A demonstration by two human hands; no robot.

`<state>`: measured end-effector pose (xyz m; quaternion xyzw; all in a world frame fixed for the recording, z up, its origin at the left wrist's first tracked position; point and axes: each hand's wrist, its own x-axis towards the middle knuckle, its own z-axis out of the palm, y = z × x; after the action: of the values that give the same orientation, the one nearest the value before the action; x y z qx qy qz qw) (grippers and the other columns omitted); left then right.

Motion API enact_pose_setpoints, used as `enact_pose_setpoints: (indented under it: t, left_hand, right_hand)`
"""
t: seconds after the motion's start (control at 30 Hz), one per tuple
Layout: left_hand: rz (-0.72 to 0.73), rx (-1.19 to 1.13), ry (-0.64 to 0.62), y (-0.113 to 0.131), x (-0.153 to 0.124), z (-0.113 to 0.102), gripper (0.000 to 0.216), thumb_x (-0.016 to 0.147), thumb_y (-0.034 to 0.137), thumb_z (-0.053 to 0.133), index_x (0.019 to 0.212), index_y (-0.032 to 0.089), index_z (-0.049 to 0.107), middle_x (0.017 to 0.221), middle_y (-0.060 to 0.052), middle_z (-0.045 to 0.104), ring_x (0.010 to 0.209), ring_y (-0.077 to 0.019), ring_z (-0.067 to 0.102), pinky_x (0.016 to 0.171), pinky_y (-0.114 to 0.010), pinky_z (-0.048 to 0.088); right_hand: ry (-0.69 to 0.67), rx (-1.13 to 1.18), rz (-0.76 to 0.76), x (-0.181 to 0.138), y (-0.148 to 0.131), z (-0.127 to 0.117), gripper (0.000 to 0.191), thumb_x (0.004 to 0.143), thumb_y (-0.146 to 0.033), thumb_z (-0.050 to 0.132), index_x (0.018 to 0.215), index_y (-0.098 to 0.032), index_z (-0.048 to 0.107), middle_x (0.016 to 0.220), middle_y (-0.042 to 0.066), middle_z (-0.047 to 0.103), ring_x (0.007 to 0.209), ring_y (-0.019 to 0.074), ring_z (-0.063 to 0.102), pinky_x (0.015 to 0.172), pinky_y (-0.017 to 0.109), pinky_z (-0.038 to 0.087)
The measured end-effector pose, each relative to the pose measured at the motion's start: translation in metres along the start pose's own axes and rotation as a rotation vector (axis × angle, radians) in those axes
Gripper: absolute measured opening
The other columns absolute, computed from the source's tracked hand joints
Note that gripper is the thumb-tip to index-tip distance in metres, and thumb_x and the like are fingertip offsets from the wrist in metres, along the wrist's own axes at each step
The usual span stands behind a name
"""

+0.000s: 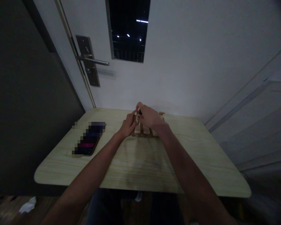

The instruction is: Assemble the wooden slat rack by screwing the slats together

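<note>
A small brown frame (145, 135) with several pale wooden strips (146, 130) lies at the back of the table, partly covered by my hands. Along its left side rests my left hand (127, 125), fingers stretched out and touching the edge. Over its upper part bends my right hand (151, 115), fingers curled and pinched together near the left strip. A small dark patch shows between those fingers; I cannot make out what it is.
A phone (90, 139), partly pixelated, lies on the left of the light wood-grain table (196, 162). Behind the table stands a white door (178, 62) with a metal handle (93, 61) and a dark window (130, 31). A white crumpled item (28, 205) is on the floor.
</note>
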<state>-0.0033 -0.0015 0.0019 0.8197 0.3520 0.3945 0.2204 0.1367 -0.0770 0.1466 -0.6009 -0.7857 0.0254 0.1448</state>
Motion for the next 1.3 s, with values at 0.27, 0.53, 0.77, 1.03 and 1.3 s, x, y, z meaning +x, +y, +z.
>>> enact_pose_setpoints:
  t: [0.27, 0.53, 0.77, 1.03, 1.3]
  left_hand:
    - [0.008, -0.014, -0.002, 0.003, 0.000, -0.001, 0.065, 0.093, 0.045, 0.037, 0.151, 0.019, 0.022, 0.135, -0.017, 0.044, 0.120, -0.0312, 0.048, 0.098, -0.051, 0.043]
    - [0.034, -0.019, 0.008, -0.001, 0.000, 0.001, 0.063, 0.094, 0.046, 0.037, 0.150, 0.020, 0.023, 0.139, -0.017, 0.043, 0.119, -0.0309, 0.049, 0.097, -0.051, 0.044]
    - [0.003, -0.001, -0.011, 0.001, 0.000, 0.000, 0.062, 0.094, 0.045, 0.036, 0.149, 0.019, 0.025, 0.134, -0.017, 0.046, 0.119, -0.0325, 0.049, 0.095, -0.052, 0.045]
    - [-0.012, 0.022, -0.022, 0.001, 0.002, 0.000, 0.061, 0.093, 0.043, 0.036, 0.148, 0.019, 0.023, 0.135, -0.016, 0.045, 0.118, -0.0307, 0.047, 0.095, -0.050, 0.043]
    - [0.005, -0.019, -0.016, 0.002, 0.000, -0.001, 0.063, 0.093, 0.044, 0.036, 0.150, 0.022, 0.022, 0.137, -0.015, 0.042, 0.122, -0.0305, 0.045, 0.097, -0.048, 0.042]
  right_hand:
    - [0.040, -0.051, 0.001, 0.001, 0.003, 0.005, 0.022, 0.089, -0.018, 0.055, 0.111, -0.020, 0.053, 0.099, 0.009, 0.071, 0.088, 0.0223, 0.065, 0.064, 0.030, 0.038]
    - [0.075, -0.075, 0.093, 0.003, 0.002, 0.007, 0.025, 0.095, -0.034, 0.050, 0.114, -0.018, 0.053, 0.101, 0.013, 0.071, 0.087, 0.0239, 0.065, 0.063, 0.030, 0.037]
    - [0.053, 0.054, -0.024, 0.002, 0.009, 0.007, 0.028, 0.099, -0.031, 0.033, 0.116, -0.018, 0.050, 0.101, 0.012, 0.070, 0.082, 0.0207, 0.063, 0.066, 0.031, 0.039]
    - [0.098, 0.169, -0.085, 0.003, 0.008, 0.010, 0.027, 0.094, -0.017, 0.041, 0.114, -0.024, 0.057, 0.097, 0.006, 0.071, 0.085, 0.0189, 0.063, 0.073, 0.029, 0.044]
    - [0.140, 0.252, -0.131, 0.004, 0.018, 0.016, 0.049, 0.091, -0.013, 0.042, 0.140, -0.016, 0.043, 0.116, 0.014, 0.068, 0.101, 0.0209, 0.063, 0.088, 0.032, 0.047]
